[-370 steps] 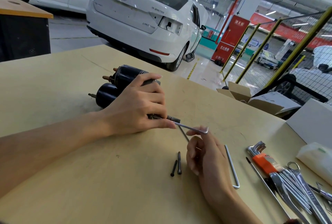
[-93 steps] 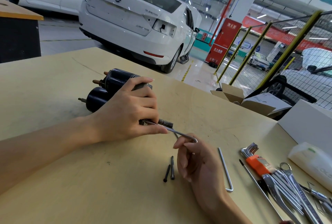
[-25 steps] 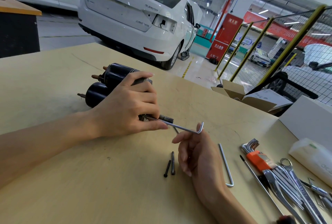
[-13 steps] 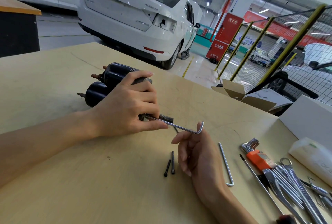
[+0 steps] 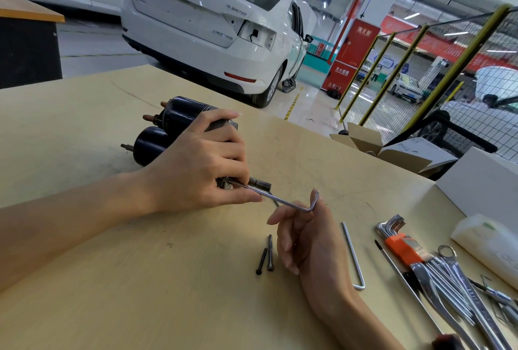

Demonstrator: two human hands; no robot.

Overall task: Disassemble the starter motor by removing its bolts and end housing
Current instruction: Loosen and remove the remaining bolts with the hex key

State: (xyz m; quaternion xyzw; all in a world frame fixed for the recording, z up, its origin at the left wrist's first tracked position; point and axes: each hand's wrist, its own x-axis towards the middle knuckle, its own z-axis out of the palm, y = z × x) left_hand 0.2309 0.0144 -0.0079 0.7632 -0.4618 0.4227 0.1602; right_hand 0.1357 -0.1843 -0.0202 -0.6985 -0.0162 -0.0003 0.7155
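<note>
The black starter motor (image 5: 179, 117) lies on its side on the wooden table (image 5: 84, 114). My left hand (image 5: 196, 170) grips its near end, fingers curled over the housing, which is mostly hidden. A silver hex key (image 5: 286, 201) runs from under my left fingers, beside the motor's protruding shaft, out to the right. Its short arm points up. My right hand (image 5: 308, 243) holds the key at the bend between thumb and curled fingers. Two loose black bolts (image 5: 266, 255) lie on the table just left of my right hand.
A second long hex key (image 5: 353, 257) lies right of my right hand. Further right are a hex key set in an orange holder (image 5: 403, 248), several wrenches (image 5: 454, 293), a plastic-wrapped item (image 5: 490, 246), a white box (image 5: 482, 181) and an open cardboard box (image 5: 378, 145).
The hex key has turned: its short arm lay flat 3.7 s ago and now points up. My left hand and the motor have stayed in place.
</note>
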